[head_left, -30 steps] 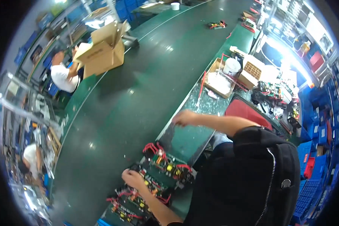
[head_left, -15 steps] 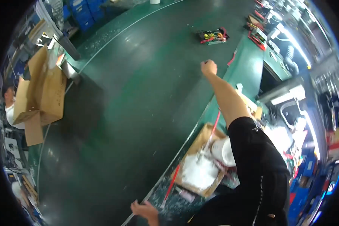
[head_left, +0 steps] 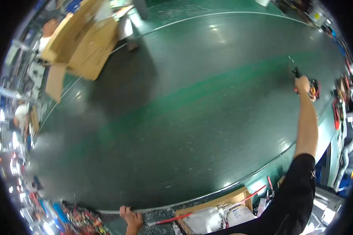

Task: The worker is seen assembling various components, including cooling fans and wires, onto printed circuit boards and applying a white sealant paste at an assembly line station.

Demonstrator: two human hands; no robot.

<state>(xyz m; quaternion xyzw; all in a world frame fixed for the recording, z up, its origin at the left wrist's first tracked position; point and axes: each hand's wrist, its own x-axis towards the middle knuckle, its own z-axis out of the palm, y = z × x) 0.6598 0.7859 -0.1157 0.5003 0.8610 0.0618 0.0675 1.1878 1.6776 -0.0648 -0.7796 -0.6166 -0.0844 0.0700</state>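
My right hand (head_left: pixel 302 84) is stretched far out to the right over the dark green belt (head_left: pixel 208 129). Its fingers look closed at a small cluster of parts (head_left: pixel 314 89) with red, orange and dark pieces. A black piece (head_left: pixel 297 73) juts out beyond the fingers; blur hides what exactly is gripped. At the near edge of the belt, my left hand (head_left: pixel 131 219) rests with its fingers slightly bent and nothing in it. A red stick (head_left: pixel 170 220) lies to the right of that hand, beside an open carton (head_left: pixel 245 193) with a white bag (head_left: pixel 208 220) and a white tub (head_left: pixel 240 214).
A large open cardboard box (head_left: pixel 94 51) stands on the far left edge of the belt, with another person (head_left: pixel 47 33) behind it. More red and dark parts (head_left: pixel 336 111) line the right edge. Colourful small items (head_left: pixel 84 217) lie at the lower left.
My view has turned to the right. My right hand has reached farther out, to the cluster of parts. My left hand has come onto the belt's near edge.
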